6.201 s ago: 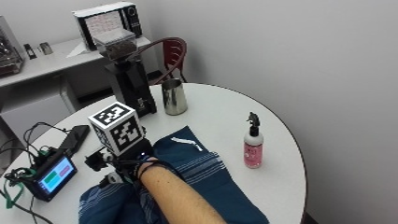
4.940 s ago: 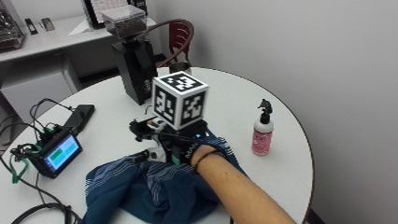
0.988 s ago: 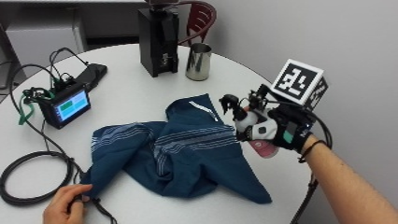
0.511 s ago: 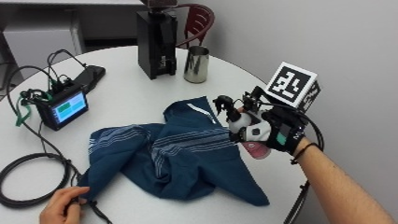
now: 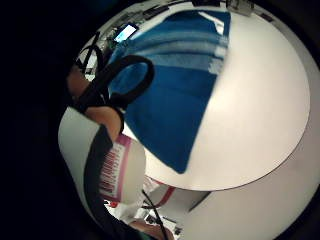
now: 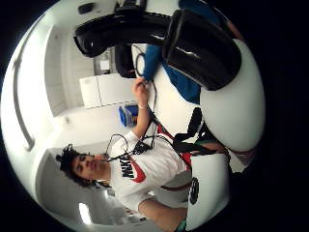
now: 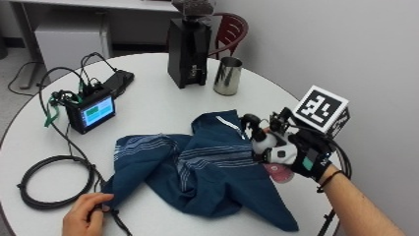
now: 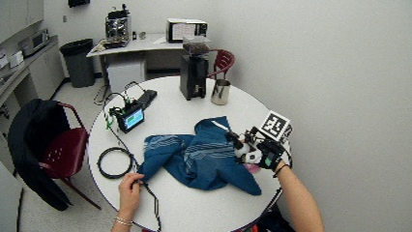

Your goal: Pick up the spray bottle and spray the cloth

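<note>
Hand (image 7: 298, 155) holds spray bottle (image 7: 265, 142) nozzle toward cloth (image 7: 196, 172).

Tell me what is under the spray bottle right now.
The spray bottle, held in the gloved right hand, hangs over the edge of the blue cloth on the white table. Its base is mostly hidden by the hand.

The right hand (image 7: 298, 153) is wearing a black glove with white plastic pieces and black straps. The person is wearing a white T-shirt with a red-and-black logo, forearms bare; a bracelet is circling the left wrist (image 8: 122, 221).
</note>
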Tool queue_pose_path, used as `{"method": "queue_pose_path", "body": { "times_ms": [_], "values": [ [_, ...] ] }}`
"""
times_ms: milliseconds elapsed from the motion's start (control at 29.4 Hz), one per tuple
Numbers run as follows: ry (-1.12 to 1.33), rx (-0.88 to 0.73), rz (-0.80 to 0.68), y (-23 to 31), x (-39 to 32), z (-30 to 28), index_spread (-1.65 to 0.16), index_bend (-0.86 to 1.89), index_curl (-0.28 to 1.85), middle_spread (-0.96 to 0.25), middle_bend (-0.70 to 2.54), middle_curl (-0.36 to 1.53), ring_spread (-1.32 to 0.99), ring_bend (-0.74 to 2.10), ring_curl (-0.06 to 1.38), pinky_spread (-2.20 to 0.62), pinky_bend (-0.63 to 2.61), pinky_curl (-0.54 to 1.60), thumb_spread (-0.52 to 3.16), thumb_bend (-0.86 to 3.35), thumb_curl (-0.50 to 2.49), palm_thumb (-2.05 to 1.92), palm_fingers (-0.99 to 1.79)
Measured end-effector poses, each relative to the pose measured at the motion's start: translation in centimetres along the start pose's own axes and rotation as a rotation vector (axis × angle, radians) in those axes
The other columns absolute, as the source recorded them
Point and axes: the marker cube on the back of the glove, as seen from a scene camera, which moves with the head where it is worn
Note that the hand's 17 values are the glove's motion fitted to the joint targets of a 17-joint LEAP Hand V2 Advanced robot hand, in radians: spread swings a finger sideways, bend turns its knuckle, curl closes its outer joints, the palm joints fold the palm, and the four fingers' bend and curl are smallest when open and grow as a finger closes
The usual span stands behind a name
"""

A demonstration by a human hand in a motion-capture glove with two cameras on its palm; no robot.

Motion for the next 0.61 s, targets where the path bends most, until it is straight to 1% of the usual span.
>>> {"method": "queue_pose_path", "body": {
  "times_ms": [136, 238, 375, 409, 443, 613],
  "values": [
    [-0.086, 0.177, -0.105, -1.5, -3.5, -2.1, -0.19, 0.08, 0.16, -0.1, 0.36, 0.51, -0.12, 0.62, 0.45, -0.01, 0.4, 0.36, 0.67, -0.03, 0.69, 0.97, 1.03],
    [-0.17, 0.288, -0.157, -3.7, -5.6, -2.2, -0.2, 0.1, 0.17, -0.1, 0.37, 0.51, -0.12, 0.62, 0.45, 0.01, 0.33, 0.35, 0.68, -0.03, 0.68, 0.97, 0.99],
    [-0.219, 0.361, -0.131, -7.0, -6.7, -0.4, -0.21, 0.11, 0.18, -0.1, 0.38, 0.51, -0.12, 0.59, 0.44, 0.03, 0.27, 0.34, 0.72, -0.03, 0.68, 0.96, 0.95],
    [-0.221, 0.369, -0.117, -8.0, -6.7, 0.3, -0.22, 0.13, 0.19, -0.11, 0.39, 0.51, -0.12, 0.51, 0.42, 0.01, 0.3, 0.36, 0.75, -0.03, 0.67, 0.96, 0.92],
    [-0.222, 0.373, -0.103, -9.1, -6.5, 1.1, -0.22, 0.13, 0.2, -0.12, 0.38, 0.51, -0.12, 0.5, 0.43, 0.01, 0.3, 0.36, 0.76, -0.03, 0.67, 0.95, 0.92],
    [-0.263, 0.374, -0.037, -13.6, -3.3, 5.1, -0.25, 0.12, 0.21, -0.13, 0.34, 0.48, -0.13, 0.44, 0.4, -0.03, 0.35, 0.37, 0.85, -0.02, 0.64, 0.95, 0.95]
  ]
}}
